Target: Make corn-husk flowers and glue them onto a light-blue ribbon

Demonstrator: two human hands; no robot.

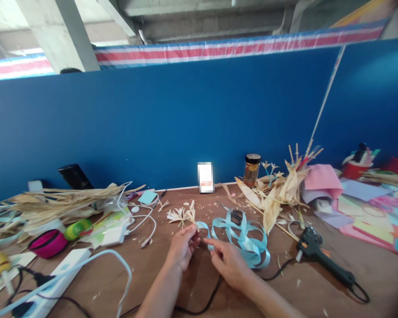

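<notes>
My left hand (185,245) is closed in a pinch, with a pale dried-husk flower (181,215) rising just above its fingertips; the stem is hidden by the fingers. A light blue satin ribbon (203,226) runs from beside those fingertips down to my right hand (230,260). Thumb and index finger of that hand pinch the ribbon, and the index fingertip points toward the left hand. The loose coils of the ribbon lie on the table just behind and to the right of the right hand. Scissors (236,216) lie partly under the coils.
A glue gun (325,256) lies at right, its black cord crossing in front of me. Dried husks (273,198), a lidded jar (252,170) and coloured paper (368,221) are behind. At left are a power strip (63,278), white cables and a magenta pincushion-like cup (47,243).
</notes>
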